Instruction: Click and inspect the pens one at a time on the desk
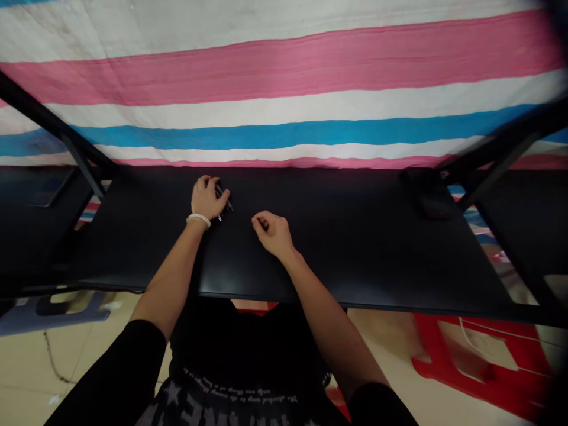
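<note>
And here's the left hand (pixel 206 198), fingers spread and bent over the slim metal pieces (pixel 229 205) near the table's (pixel 355 248) far edge, left of centre. They poke out beside the thumb; whether the fingers grip them or merely cover them, one cannot tell! Over to the right hand (pixel 273 232): well apart from them, nearer the body, fingers curled into a loose fist just above or on the table.
</note>
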Tool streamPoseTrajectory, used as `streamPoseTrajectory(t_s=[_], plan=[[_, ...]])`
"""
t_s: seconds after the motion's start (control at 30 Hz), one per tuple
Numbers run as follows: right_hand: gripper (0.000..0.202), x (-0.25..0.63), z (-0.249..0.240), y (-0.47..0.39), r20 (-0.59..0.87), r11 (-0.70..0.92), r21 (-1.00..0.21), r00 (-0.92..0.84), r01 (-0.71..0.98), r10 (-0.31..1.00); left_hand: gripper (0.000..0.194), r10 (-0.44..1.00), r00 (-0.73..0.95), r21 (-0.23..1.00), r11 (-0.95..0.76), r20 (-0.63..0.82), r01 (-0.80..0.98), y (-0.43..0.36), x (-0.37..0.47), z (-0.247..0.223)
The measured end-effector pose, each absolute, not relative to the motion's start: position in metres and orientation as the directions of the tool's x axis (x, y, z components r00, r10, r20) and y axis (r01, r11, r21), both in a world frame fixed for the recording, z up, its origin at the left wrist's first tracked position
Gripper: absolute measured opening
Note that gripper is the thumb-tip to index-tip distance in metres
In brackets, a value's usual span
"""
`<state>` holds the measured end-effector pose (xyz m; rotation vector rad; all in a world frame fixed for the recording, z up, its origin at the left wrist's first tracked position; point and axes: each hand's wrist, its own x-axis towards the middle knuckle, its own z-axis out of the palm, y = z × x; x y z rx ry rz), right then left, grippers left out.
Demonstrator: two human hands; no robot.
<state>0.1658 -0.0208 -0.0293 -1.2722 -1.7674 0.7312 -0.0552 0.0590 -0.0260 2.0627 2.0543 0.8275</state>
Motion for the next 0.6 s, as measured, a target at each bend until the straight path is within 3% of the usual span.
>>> streamPoseTrajectory(t_s=[0.23, 0.33, 0.47, 0.6], plan=[[0.012, 0.171, -0.028, -0.026, 0.360, 0.325, -0.797, -0.032, 0.510, 0.932, 0.044, 0.920, 0.293, 0.454, -0.385, 0.260, 0.804, 0.020, 0.014, -0.020], [0.014, 0.175, -0.029, -0.031, 0.338, 0.333, -0.791, -0.087, 0.513, 0.937, 0.036, 0.920, 0.288, 0.482, -0.386, 0.267, 0.786, 0.016, 0.023, -0.022], [0.037, 0.177, -0.029, -0.033, 0.251, 0.288, -0.826, -0.141, 0.485, 0.958, 0.019, 0.929, 0.203, 0.547, -0.348, 0.309, 0.761, 0.019, 0.025, -0.025], [0.044, 0.175, -0.029, -0.032, 0.216, 0.261, -0.822, -0.147, 0.507, 0.965, 0.022, 0.940, 0.194, 0.585, -0.328, 0.281, 0.741, 0.021, 0.027, -0.023]])
